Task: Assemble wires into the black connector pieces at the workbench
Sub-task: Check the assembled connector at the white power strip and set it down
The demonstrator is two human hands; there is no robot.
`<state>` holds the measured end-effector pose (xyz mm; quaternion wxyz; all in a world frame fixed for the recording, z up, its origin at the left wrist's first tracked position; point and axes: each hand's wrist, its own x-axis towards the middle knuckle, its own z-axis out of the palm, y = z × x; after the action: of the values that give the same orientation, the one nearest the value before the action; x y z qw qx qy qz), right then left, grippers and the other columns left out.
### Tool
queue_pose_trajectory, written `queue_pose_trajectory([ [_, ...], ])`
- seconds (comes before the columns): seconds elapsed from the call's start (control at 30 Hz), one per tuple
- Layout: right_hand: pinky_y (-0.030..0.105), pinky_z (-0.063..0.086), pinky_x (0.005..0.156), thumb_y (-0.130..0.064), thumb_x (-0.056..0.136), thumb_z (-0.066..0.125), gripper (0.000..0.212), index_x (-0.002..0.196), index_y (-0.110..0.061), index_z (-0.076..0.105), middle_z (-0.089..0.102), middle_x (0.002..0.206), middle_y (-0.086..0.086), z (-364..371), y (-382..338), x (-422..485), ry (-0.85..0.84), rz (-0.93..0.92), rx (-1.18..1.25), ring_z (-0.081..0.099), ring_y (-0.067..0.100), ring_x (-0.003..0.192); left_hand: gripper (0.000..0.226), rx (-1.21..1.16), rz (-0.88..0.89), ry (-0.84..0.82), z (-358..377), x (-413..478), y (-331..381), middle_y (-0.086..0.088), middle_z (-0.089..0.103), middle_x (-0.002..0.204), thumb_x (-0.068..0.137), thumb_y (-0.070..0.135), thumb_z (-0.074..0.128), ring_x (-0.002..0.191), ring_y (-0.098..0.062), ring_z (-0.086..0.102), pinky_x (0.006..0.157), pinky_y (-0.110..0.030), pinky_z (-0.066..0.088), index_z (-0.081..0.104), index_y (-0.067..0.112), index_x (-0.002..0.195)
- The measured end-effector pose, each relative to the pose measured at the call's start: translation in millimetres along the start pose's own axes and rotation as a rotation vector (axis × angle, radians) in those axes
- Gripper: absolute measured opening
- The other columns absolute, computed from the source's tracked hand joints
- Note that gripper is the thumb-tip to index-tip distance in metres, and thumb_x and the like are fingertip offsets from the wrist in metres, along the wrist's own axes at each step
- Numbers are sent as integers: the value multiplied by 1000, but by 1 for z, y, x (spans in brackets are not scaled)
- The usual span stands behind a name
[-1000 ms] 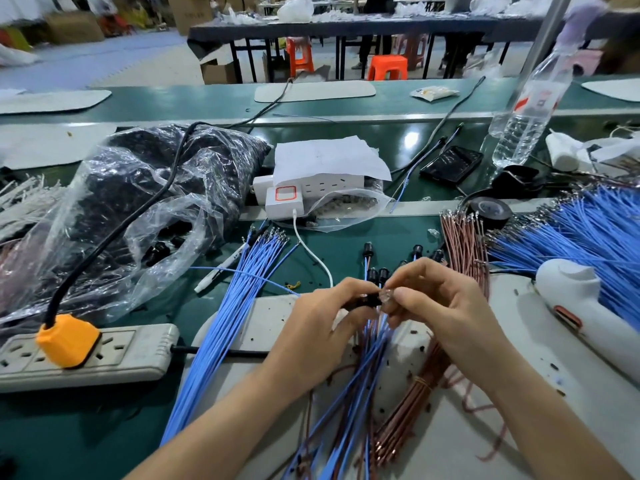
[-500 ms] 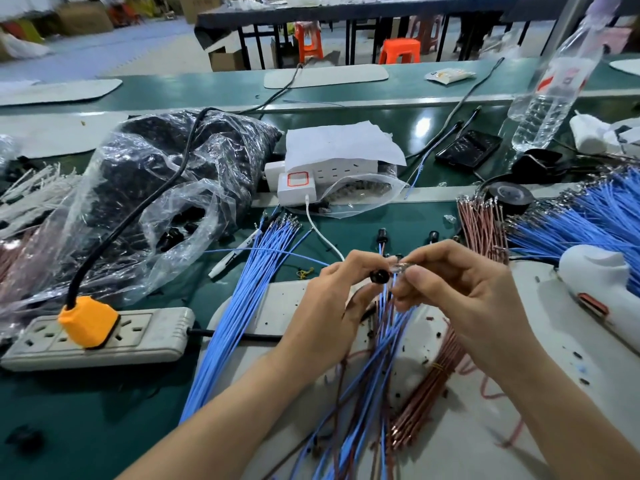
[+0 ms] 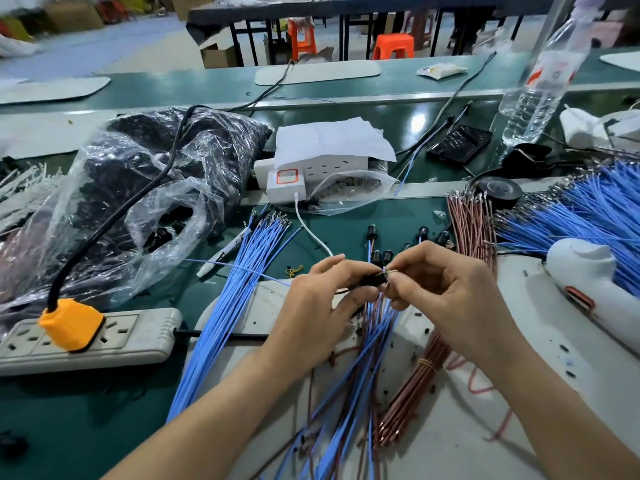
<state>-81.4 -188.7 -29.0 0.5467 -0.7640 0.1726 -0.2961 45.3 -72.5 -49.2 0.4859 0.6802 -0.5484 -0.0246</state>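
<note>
- While both hands meet above the pale mat [image 3: 540,427], the left hand [image 3: 318,306] pinches a small, glossy black connector [image 3: 374,279] over slim blue wires [image 3: 360,368].
- The right hand [image 3: 446,292] pinches a thin wire's metal tip [image 3: 392,271] at the connector's end.

Left hand [image 3: 311,317] and right hand [image 3: 450,299] meet — fingers [image 3: 415,254] curled, pinching.

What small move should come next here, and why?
Probably push the wire terminal into the black connector: the left hand grips the connector, the right hand pinches the terminal at its end, and metal shows outside.
</note>
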Motion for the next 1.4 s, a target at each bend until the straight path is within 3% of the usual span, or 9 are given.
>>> queue_pose_trajectory([
  [0.13,25,55,56,5,85,62,8,81,-1,65,68,64,12,-5,-1,4,-80,162,196,64,20,55,23,-17,-21,-54,0,2,0,1,74,88,84,16,64,82,-9,67,106,-14,30,70,6,103],
  [0.27,23,52,54,2,85,61,3,83,4,63,68,65,15,-9,-1,5,-142,288,292,62,21,54,21,-33,-18,-94,-2,2,-1,11,68,83,84,12,67,82,-7,66,108,-17,31,70,3,104],
  [0.5,25,55,53,-14,71,68,14,76,-2,65,70,72,23,-19,-1,4,-286,397,304,68,27,59,13,-82,-38,-197,-3,0,-1,-7,71,66,84,11,67,68,-13,63,109,-26,34,72,2,93],
  [0.77,29,57,54,-20,64,74,9,70,-14,70,70,79,25,-19,0,4,-371,441,406,71,28,64,14,-209,-93,-167,-1,-1,-5,3,66,68,83,7,63,58,7,53,113,-14,19,72,-2,89],
  [0.9,29,56,55,-20,63,74,11,69,-13,69,70,75,24,-18,0,4,-369,425,395,70,27,62,10,-242,-104,-204,-1,-1,-5,-3,71,68,83,4,65,60,12,56,114,-14,16,71,-2,88],
  [1.07,31,57,57,-19,65,73,9,70,-12,72,70,72,21,-14,1,5,-288,403,430,69,26,60,7,-269,-162,-127,2,0,-3,-5,72,73,83,3,67,58,5,50,112,-13,18,71,-1,87],
  [1.2,29,57,56,-22,69,70,11,73,-11,72,70,72,21,-6,2,5,-213,363,518,70,25,59,9,-300,-184,-87,-1,4,1,5,71,78,85,6,65,67,7,59,112,-14,22,70,6,92],
  [1.27,28,57,54,-20,71,67,11,74,-10,70,70,72,22,-3,2,5,-180,361,561,70,24,58,9,-332,-169,-98,-3,3,2,11,69,69,86,10,63,63,0,63,106,-14,31,68,9,93],
  [1.4,30,56,51,-17,66,69,15,74,-6,62,70,69,21,-4,3,5,-158,377,554,68,23,53,13,-423,-157,-129,-4,-1,5,11,66,60,83,20,59,56,-4,64,80,-4,44,64,10,90],
])
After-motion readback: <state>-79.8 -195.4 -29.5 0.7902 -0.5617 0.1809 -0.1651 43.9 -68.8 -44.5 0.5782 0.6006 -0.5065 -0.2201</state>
